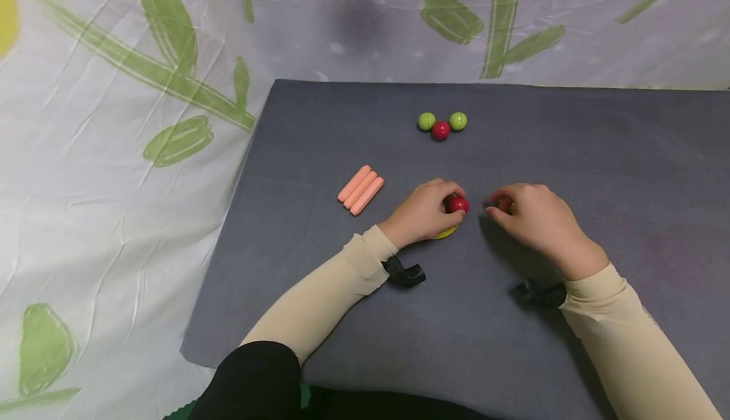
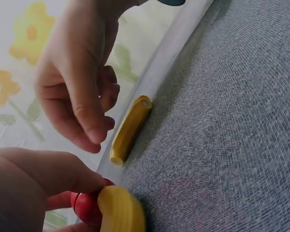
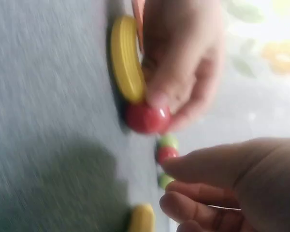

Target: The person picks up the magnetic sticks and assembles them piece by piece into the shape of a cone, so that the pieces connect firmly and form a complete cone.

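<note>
My left hand (image 1: pixel 424 212) pinches a shiny red ball (image 1: pixel 458 204) between thumb and fingers, close over the cloth. Against that ball lies one end of a toy banana (image 3: pixel 125 58), mostly hidden under the hand in the head view. To the right, my right hand (image 1: pixel 533 217) hovers with loosely bent fingers and nothing visible between them. Beneath it, a second toy banana (image 2: pixel 131 130) lies on the cloth, nearly all covered by the hand in the head view.
Farther back sit two green balls (image 1: pixel 426 121) with another red ball (image 1: pixel 441 131) between them. Left of my left hand, three salmon-pink sticks (image 1: pixel 360 190) lie side by side. The dark grey tabletop (image 1: pixel 319 293) ends at a patterned white sheet (image 1: pixel 114 217).
</note>
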### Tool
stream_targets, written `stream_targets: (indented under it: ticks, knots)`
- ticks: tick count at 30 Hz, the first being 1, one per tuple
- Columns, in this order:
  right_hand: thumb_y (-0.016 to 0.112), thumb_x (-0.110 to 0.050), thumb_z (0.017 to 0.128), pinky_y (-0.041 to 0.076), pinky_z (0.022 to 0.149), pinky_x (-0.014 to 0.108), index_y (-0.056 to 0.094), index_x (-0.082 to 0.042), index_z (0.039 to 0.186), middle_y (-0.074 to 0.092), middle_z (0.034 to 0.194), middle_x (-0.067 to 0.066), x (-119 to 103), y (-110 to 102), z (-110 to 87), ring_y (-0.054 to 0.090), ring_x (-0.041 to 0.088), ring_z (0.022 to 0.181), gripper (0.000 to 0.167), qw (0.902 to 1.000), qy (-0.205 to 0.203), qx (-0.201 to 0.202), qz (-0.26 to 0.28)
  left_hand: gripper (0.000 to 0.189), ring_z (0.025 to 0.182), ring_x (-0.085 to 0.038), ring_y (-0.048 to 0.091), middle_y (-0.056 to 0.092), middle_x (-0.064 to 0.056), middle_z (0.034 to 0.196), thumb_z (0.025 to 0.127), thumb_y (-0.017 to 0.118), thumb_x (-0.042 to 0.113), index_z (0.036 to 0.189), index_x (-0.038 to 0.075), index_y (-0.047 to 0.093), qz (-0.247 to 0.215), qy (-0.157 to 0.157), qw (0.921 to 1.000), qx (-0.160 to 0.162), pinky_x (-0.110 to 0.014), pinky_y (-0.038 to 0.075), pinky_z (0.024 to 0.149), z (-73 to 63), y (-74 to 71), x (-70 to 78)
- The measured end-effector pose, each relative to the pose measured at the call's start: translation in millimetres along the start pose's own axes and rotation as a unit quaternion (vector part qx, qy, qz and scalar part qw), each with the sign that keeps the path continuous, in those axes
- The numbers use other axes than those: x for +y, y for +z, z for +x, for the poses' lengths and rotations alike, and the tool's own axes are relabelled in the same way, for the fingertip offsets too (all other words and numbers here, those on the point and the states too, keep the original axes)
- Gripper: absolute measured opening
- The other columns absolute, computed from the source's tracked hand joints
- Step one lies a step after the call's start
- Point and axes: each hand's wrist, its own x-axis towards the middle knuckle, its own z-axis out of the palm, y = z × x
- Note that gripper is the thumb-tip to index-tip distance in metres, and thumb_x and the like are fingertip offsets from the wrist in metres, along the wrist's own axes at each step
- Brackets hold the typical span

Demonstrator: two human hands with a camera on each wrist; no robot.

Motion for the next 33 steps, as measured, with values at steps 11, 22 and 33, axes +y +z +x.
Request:
stream_targets:
  ticks: [11, 22, 33]
  knots:
    - [0.077, -0.016, 0.092, 0.053, 0.071, 0.057, 0.076, 0.0, 0.114, 0.071, 0.102, 0.018, 14, -7, 1.1, 0.068, 0.036, 0.086, 0.027, 0.999, 0.034, -0.006, -0.027, 0.032, 0.087, -0.009, 0.059, 0.068, 0.003, 0.109, 0.1, 0.071, 0.026, 0.128, 0.014, 0.065, -0.005, -0.005, 0.9988, -0.048, -0.02, 0.046, 0.078, 1.0, -1.3, -1.1]
    - [0.075, -0.016, 0.094, 0.042, 0.055, 0.035, 0.074, 0.001, 0.093, 0.064, 0.074, 0.007, 15, 5, 5.3, 0.055, 0.02, 0.062, 0.017, 0.9988, 0.033, -0.034, -0.008, 0.027, 0.097, -0.01, 0.059, 0.069, 0.003, 0.115, 0.099, 0.074, 0.03, 0.122, 0.015, 0.073, -0.008, 0.028, 0.9955, -0.09, -0.019, 0.046, 0.086, 2.1, -9.2, -1.4]
    - [0.069, -0.02, 0.094, 0.042, 0.048, 0.034, 0.069, 0.003, 0.111, 0.065, 0.073, 0.01, 10, 13, 5.5, 0.056, 0.019, 0.055, 0.029, 0.9987, 0.04, 0.024, 0.022, 0.034, 0.11, -0.009, 0.061, 0.072, 0.002, 0.126, 0.101, 0.072, 0.027, 0.133, 0.016, 0.073, -0.003, 0.057, 0.9881, -0.143, -0.021, 0.045, 0.099, 1.4, -13.6, 1.2]
